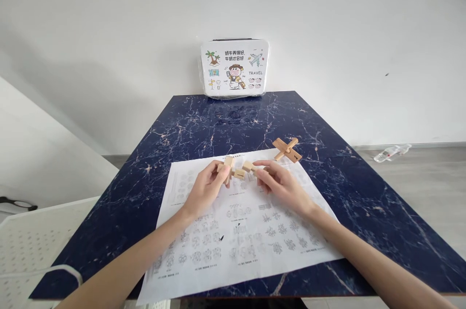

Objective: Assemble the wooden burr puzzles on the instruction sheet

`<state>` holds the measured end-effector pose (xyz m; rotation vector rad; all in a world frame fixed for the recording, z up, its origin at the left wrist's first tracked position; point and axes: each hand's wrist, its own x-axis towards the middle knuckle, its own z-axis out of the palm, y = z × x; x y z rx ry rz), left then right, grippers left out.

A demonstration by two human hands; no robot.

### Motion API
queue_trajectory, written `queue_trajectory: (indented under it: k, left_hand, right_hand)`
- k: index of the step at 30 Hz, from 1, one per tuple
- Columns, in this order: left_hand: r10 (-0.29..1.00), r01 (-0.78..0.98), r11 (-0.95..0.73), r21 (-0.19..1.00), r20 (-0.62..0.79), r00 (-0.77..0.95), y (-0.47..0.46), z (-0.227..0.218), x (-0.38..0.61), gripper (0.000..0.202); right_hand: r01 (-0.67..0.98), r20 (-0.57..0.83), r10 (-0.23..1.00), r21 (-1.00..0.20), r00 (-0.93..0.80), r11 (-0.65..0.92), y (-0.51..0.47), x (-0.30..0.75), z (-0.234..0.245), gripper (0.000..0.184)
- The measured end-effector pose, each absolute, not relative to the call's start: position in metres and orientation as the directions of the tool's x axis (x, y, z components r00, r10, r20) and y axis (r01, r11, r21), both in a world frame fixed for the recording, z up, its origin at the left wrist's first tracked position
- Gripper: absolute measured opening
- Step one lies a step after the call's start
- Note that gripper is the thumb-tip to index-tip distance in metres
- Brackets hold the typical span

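My left hand [211,185] is closed around a few joined light-wood puzzle pieces [229,163], with a notched end [239,174] jutting to the right. Close beside it, my right hand [278,180] pinches a wooden puzzle piece [248,167] whose pale end points toward the left-hand pieces. A small gap shows between the two. Both hands are just above a large printed sheet [233,272] covered in line diagrams. Beyond my right hand, a cross-shaped wooden assembly [287,149] rests at the sheet's far right corner. My fingers hide parts of the held pieces.
The sheet lies on a blue marble-patterned table [145,149]. At its far edge a white cartoon-printed case [236,69] stands against the wall. A perforated white seat [47,236] is at the left, and a clear plastic item [391,153] lies on the floor at right.
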<state>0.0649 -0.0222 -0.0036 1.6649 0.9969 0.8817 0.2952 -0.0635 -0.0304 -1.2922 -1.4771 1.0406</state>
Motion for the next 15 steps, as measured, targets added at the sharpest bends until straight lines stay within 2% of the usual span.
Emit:
queue_trajectory:
  k: [3,6,11,15]
  left_hand:
    - [0.884,0.200,-0.202,0.959,0.090,0.459,-0.027,-0.006,0.066,0.037]
    - [0.861,0.283,-0.252,0.925,0.080,0.503,-0.030,-0.010,0.066,0.036]
    - [0.822,0.322,-0.351,0.879,0.125,0.555,-0.031,-0.014,0.066,0.033]
    - [0.788,0.295,-0.369,0.881,0.128,0.603,-0.033,-0.014,0.066,0.031]
  right_hand:
    - [0.078,0.016,0.996,-0.997,-0.093,0.024,-0.062,0.297,-0.026,0.046]
    - [-0.027,-0.029,0.987,-0.999,-0.157,-0.034,-0.064,0.297,-0.024,0.049]
    - [-0.173,-0.107,0.912,-0.967,-0.396,-0.189,-0.068,0.298,-0.022,0.053]
    - [-0.258,-0.052,0.844,-0.940,-0.534,-0.222,-0.067,0.298,-0.021,0.037]
